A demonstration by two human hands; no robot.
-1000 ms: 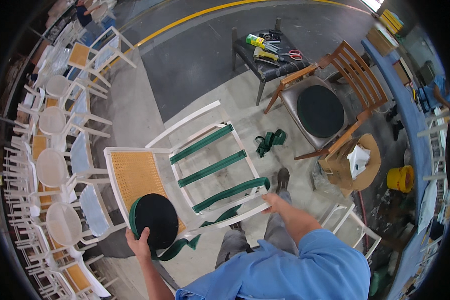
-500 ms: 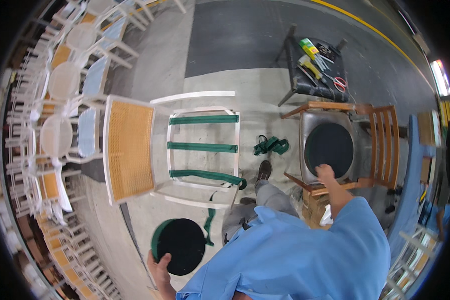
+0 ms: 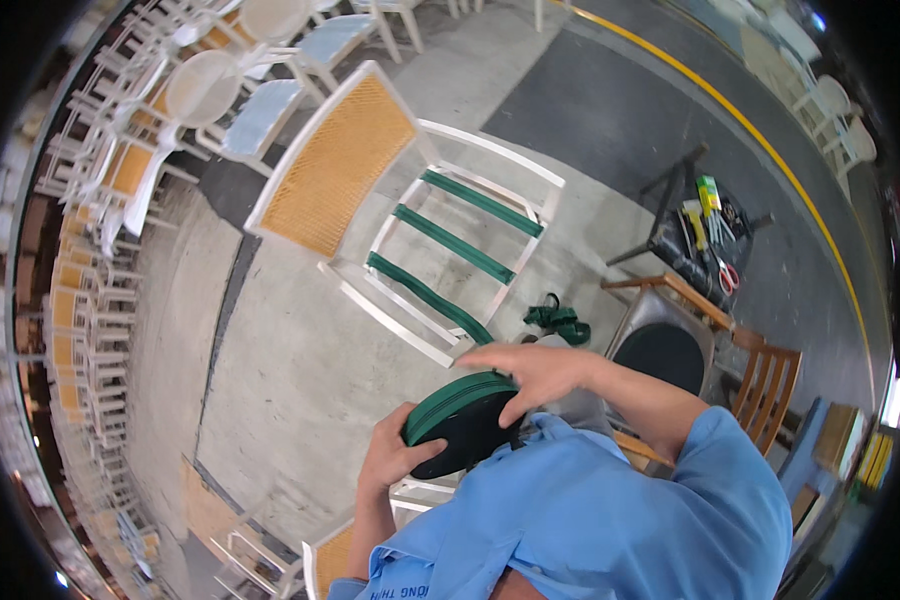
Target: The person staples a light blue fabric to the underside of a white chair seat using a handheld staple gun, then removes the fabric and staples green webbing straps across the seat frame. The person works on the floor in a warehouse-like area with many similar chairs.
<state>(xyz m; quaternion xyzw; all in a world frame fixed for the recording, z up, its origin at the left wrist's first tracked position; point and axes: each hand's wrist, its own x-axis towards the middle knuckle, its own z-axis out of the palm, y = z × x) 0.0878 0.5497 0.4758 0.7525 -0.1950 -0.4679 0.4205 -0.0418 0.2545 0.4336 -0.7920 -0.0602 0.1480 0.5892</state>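
My left hand [image 3: 392, 452] is closed on the left edge of a large roll of green webbing [image 3: 458, 402] with a black face, its thumb across that face. Over the roll's right edge lies my right hand [image 3: 540, 375], thumb on the near side and fingers reaching over the rim. Just beyond stands a white chair frame [image 3: 555, 198] with a woven cane back [image 3: 345, 160]. Three green webbing strips [image 3: 455, 242] cross its open seat. The nearest strip sags and runs toward the roll; its end is hidden near my right hand.
To the right, a second dark roll [image 3: 660, 357] rests on a brown wooden chair [image 3: 765, 385]. Behind it, a black stool [image 3: 685, 255] carries red-handled scissors [image 3: 728, 275] and a yellow tool [image 3: 694, 222]. Loose green webbing [image 3: 560, 322] lies on the floor. Rows of white chairs [image 3: 260, 115] stand left.
My right hand has left the roll on the wooden chair and come over to the webbing roll in my left hand. That roll is now raised in front of me. The view has turned.
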